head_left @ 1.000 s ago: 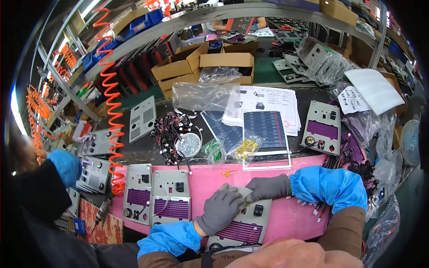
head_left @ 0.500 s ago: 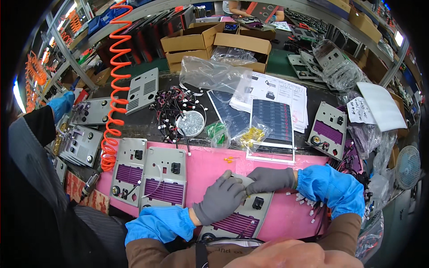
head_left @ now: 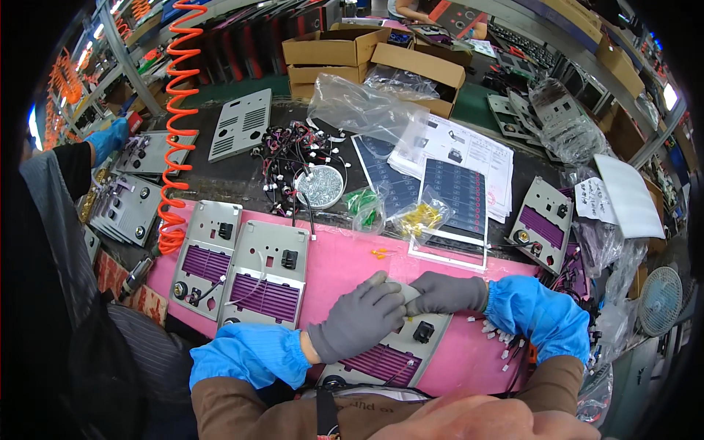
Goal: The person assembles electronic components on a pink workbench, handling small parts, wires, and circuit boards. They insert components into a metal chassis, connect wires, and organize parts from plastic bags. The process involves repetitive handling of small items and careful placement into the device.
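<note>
A grey metal panel with a purple vented strip and a black switch lies on the pink mat in front of me. My left hand, in a grey glove and blue sleeve cover, rests on the panel's upper left part. My right hand, gloved the same way, presses on the panel's top edge, fingertips meeting those of the left hand. What lies under the fingers is hidden. Two more grey panels lie side by side on the mat to the left.
Behind the mat are a dish of screws, a tangle of wires, small bags of green and yellow parts, printed sheets, cardboard boxes and an orange coiled hose. A co-worker's blue-gloved hand is at the left. A fan stands at the right.
The view has shifted so the bench sits higher and larger in frame. Both hands stay pressed together on the same panel, with little movement.
</note>
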Tool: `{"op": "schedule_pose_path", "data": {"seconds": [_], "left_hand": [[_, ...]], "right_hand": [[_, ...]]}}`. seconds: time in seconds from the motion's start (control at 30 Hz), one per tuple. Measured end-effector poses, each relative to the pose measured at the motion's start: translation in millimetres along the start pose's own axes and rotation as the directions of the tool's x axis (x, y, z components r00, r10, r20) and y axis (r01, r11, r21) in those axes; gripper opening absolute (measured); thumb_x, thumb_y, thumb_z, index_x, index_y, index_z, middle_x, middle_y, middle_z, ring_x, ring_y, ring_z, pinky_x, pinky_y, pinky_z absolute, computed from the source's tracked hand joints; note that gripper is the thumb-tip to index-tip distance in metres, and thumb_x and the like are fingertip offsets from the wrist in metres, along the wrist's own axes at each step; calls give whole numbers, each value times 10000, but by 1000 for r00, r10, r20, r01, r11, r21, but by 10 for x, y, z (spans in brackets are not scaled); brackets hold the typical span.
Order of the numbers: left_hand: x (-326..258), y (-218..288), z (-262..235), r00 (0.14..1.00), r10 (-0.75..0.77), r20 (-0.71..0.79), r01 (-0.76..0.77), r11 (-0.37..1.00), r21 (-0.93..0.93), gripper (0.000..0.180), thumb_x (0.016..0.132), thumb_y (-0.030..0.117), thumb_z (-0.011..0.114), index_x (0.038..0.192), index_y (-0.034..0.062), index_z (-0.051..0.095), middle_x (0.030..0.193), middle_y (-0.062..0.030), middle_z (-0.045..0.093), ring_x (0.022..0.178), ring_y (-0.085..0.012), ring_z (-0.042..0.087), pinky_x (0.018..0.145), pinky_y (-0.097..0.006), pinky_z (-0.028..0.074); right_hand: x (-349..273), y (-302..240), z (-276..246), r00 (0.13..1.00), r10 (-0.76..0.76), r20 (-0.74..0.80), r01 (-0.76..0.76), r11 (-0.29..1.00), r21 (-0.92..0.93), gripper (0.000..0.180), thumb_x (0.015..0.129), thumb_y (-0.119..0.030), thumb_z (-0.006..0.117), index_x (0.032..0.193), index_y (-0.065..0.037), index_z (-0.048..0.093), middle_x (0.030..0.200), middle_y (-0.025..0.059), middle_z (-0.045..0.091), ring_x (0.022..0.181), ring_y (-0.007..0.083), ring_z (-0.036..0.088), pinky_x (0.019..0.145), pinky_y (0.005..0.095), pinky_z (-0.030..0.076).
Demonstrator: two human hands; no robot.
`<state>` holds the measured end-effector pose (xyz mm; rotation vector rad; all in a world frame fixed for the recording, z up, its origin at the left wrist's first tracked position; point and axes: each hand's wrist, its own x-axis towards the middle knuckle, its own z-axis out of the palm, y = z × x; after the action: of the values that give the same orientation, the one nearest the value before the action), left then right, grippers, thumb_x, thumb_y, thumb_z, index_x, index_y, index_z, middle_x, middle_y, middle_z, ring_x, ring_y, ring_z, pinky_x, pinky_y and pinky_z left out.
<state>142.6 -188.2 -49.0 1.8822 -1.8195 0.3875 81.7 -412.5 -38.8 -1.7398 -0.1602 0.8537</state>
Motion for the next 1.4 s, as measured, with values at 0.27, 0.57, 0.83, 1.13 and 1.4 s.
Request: {"op": "schedule_pose_path", "data": {"seconds": [0.27,0.57,0.83,1.13,1.4], "left_hand": [[-3,-41,-5,998,62,2,-62,998,5,167,743,198,677,875,98,657,981,-46,583,1065,-245,577,1018,-460,464],[-43,-75,65,999,-21,-41,18,996,-88,219,702,219,745,883,125,667,981,7,613,1037,-182,609,971,-419,509],[-29,-65,73,1000,21,3,-21,999,-32,157,765,205,658,891,110,660,964,-34,592,1059,-222,581,1043,-464,443],[20,-72,50,1000,-22,-18,22,1000,-13,156,759,213,704,858,103,656,984,-29,623,1065,-220,584,987,-412,459],[-54,-45,91,999,15,47,-14,999,-28,133,760,185,692,860,106,654,969,-17,623,1022,-220,591,984,-433,440]], "right_hand": [[-4,-10,14,1000,14,19,-16,991,134,239,950,-220,619,1081,-44,715,928,63,712,813,92,623,735,263,506],[52,160,31,996,-90,-13,91,985,145,247,937,-216,634,1076,-25,705,896,81,707,800,86,622,717,263,504],[17,65,76,988,-91,-128,98,994,49,267,913,-223,638,1024,14,686,876,120,697,779,119,621,712,296,505],[-42,20,34,971,-2,-239,-43,982,-183,384,926,-346,614,1035,19,669,870,91,665,792,134,593,704,311,497],[-409,-103,269,700,129,-703,-143,989,40,257,900,-233,594,900,7,685,722,64,640,599,141,583,551,298,484]]}}
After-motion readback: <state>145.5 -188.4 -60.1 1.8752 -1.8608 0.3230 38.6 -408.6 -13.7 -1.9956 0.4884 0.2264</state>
